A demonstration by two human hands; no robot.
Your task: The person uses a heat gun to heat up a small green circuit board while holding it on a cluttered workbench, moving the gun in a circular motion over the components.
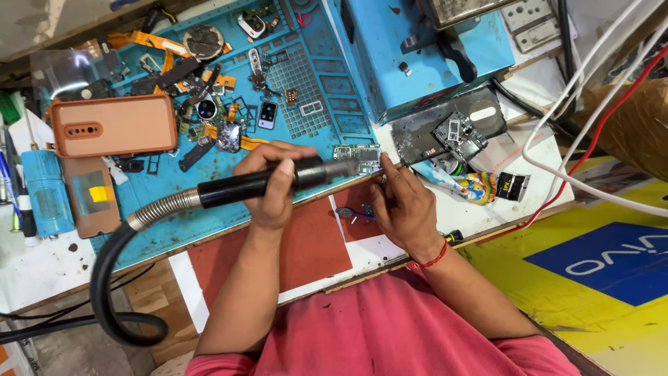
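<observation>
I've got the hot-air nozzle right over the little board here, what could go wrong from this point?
1. The metal nozzle of the black hot-air wand in the left hand points at the small green circuit board; the right hand is close beside it and could get burned.
2. Loose camera modules and orange flex cables crowd the blue work mat nearby; heat or airflow might disturb them.

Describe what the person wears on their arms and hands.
Both forearms are bare, with no gloves or watch. The left hand carries nothing on its wrist. The right hand has a thin red thread bracelet at the wrist. Short sleeves of a pinkish-red shirt start near the upper arms.
</observation>
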